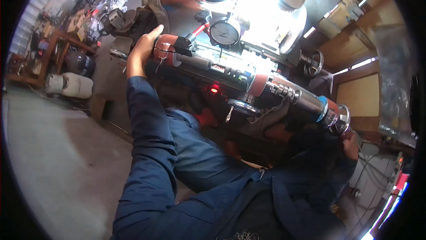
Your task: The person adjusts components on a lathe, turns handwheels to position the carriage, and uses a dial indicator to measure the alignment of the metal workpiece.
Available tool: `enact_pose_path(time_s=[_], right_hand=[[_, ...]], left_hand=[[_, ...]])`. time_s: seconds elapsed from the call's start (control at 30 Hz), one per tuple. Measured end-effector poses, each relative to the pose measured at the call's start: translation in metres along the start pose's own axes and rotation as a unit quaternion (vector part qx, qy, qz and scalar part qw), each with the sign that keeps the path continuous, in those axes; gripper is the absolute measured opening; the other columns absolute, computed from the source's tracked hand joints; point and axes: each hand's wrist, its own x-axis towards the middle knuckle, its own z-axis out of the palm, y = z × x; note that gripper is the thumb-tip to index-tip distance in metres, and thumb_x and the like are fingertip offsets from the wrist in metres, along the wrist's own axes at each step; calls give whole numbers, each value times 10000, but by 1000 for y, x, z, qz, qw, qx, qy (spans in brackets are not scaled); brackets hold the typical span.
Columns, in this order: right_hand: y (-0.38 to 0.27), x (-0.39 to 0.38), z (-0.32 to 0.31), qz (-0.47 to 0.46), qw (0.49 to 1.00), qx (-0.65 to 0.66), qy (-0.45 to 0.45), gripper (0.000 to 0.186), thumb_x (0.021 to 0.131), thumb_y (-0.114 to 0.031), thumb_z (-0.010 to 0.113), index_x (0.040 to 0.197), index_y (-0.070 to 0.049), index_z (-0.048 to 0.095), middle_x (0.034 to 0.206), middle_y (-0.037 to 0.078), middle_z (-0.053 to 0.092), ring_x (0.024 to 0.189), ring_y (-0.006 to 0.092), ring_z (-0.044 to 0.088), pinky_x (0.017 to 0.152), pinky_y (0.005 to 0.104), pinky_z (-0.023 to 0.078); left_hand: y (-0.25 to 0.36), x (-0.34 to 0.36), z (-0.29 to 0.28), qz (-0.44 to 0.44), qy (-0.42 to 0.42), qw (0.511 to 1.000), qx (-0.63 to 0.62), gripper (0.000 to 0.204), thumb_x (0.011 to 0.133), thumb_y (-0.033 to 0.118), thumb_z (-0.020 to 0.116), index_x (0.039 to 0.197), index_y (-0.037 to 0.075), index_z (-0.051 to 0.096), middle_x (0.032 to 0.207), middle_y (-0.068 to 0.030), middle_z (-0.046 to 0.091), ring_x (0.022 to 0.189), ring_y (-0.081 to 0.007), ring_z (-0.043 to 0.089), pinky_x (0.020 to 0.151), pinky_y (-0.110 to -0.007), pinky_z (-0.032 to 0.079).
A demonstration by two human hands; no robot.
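A lathe-like machine with orange-red end blocks stretches across the middle. My left hand lies against the outer side of the left orange-red block. One finger stretches upward there, and the others are partly hidden. At the far right end of the machine, my right hand is closed at the rim of a chrome handwheel; its fingers are dim and small. Between the blocks runs a stepped metal shaft. A round dial gauge on a red-and-black arm stands over it, its thin stem pointing down.
A bright lamp glares behind the gauge. Another handwheel with a crank handle juts from the front, near a red light. A third handwheel sits behind. Metal parts and a pale gas cylinder occupy the left; wooden shelving stands right.
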Motion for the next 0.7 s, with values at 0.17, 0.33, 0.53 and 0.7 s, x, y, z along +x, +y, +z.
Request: enact_pose_path(time_s=[0.17, 0.33, 0.53, 0.7], right_hand=[[-74, 25, 4, 125, 934, 325, 78, 322, 1044, -364, 554, 1011, -51, 623, 700, -16, 573, 587, 55, 500, 540, 212, 368], [-20, 71, 13, 149, 956, 186, 172, 364, 1045, -376, 541, 1107, -28, 627, 926, 68, 675, 833, 119, 634, 725, 285, 510], [-24, 75, 51, 94, 981, 112, 125, 354, 1037, -365, 559, 1104, -24, 623, 935, 59, 668, 838, 124, 626, 733, 298, 505], [-2, 35, 46, 82, 994, 65, 44, 345, 1029, -354, 577, 1102, -21, 620, 943, 50, 661, 843, 129, 617, 742, 311, 500]], left_hand=[[-9, 11, -3, -3, -12, 1000, -4, 532, 916, 588, 573, 999, 86, 728, 839, -43, 707, 659, -148, 633, 569, -303, 454], [-12, 16, -3, 11, -4, 1000, -25, 506, 904, 572, 586, 1026, 101, 725, 837, -39, 701, 680, -160, 630, 582, -319, 453], [-10, 18, 5, 12, -12, 999, -30, 478, 917, 548, 557, 991, 115, 747, 806, -28, 702, 664, -146, 618, 548, -314, 420], [-17, 22, -3, 7, -28, 998, -52, 450, 931, 529, 535, 906, 134, 749, 778, 3, 700, 603, -108, 584, 517, -314, 374]])
